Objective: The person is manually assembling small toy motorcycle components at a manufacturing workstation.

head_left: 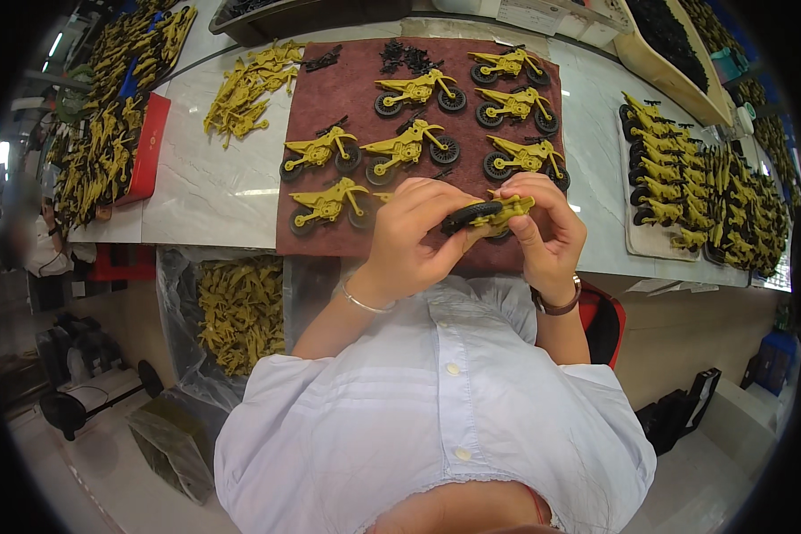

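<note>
Both of my hands hold one yellow toy motorcycle (511, 208) above the near edge of a dark red cloth. My left hand (408, 233) is closed around the end with the black wheel (472, 216). The fingers of my right hand (550, 233) pinch the yellow body at the other end. Part of the toy is hidden behind my fingers. Beyond my hands, several yellow toy motorcycles with black wheels lie in rows on the cloth (365, 71), one of them (407, 147) just past my left hand.
Loose yellow motorcycle bodies (249, 89) lie left of the cloth; small black parts (405, 58) lie at its far edge. A tray (641, 236) of motorcycles stands at right, a red bin (151, 147) at far left. Below the table, a plastic-lined box holds yellow parts (240, 311).
</note>
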A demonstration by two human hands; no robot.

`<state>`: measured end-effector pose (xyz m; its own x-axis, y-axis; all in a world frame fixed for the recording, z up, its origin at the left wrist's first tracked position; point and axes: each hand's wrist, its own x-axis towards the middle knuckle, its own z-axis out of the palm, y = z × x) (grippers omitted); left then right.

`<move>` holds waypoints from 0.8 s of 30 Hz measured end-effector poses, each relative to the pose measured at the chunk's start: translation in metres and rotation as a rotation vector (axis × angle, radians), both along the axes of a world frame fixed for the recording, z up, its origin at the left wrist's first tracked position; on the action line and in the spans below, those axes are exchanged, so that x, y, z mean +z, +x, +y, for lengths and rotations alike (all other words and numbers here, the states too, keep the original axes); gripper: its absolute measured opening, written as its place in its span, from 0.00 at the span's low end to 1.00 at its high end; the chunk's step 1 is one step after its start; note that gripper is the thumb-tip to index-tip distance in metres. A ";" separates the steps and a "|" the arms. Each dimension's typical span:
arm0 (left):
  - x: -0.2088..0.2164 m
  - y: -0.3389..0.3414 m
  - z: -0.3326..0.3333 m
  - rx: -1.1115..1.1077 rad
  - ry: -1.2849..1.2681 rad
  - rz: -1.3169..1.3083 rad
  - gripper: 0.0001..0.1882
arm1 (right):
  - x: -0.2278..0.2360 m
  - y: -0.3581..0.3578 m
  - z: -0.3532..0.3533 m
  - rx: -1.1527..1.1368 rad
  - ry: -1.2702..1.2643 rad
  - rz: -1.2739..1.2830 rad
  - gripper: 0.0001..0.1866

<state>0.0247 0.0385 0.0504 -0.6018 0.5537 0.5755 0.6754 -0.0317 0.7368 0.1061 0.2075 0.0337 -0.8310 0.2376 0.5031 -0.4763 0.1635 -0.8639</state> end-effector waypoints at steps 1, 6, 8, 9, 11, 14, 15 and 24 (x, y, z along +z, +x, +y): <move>0.000 0.001 0.000 -0.002 -0.009 -0.040 0.13 | 0.000 0.001 -0.001 -0.020 0.003 -0.008 0.12; -0.020 0.000 -0.001 0.058 0.144 -0.482 0.12 | 0.004 -0.008 -0.013 -0.022 -0.133 -0.095 0.19; -0.016 -0.002 -0.002 -0.021 0.390 -0.861 0.13 | 0.008 -0.004 -0.016 -0.042 -0.240 -0.316 0.25; -0.022 -0.006 -0.005 -0.056 0.483 -0.955 0.14 | 0.000 -0.001 -0.012 -0.042 -0.240 -0.316 0.25; -0.022 -0.007 -0.009 -0.097 0.495 -1.020 0.16 | -0.016 0.003 -0.008 0.161 -0.429 -0.363 0.20; -0.016 -0.011 -0.019 -0.173 0.473 -1.105 0.19 | -0.014 0.004 -0.006 0.094 -0.396 -0.349 0.13; -0.015 -0.011 -0.021 -0.207 0.440 -1.122 0.20 | -0.013 0.005 -0.006 0.052 -0.403 -0.366 0.11; -0.014 -0.013 -0.035 -0.324 -0.065 -0.968 0.23 | 0.003 0.000 -0.013 -0.017 -0.109 -0.297 0.09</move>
<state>0.0118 0.0034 0.0367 -0.6080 0.7855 -0.1151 -0.2447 -0.0475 0.9684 0.1063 0.1942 0.0367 -0.9331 0.2919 0.2102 -0.1990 0.0679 -0.9777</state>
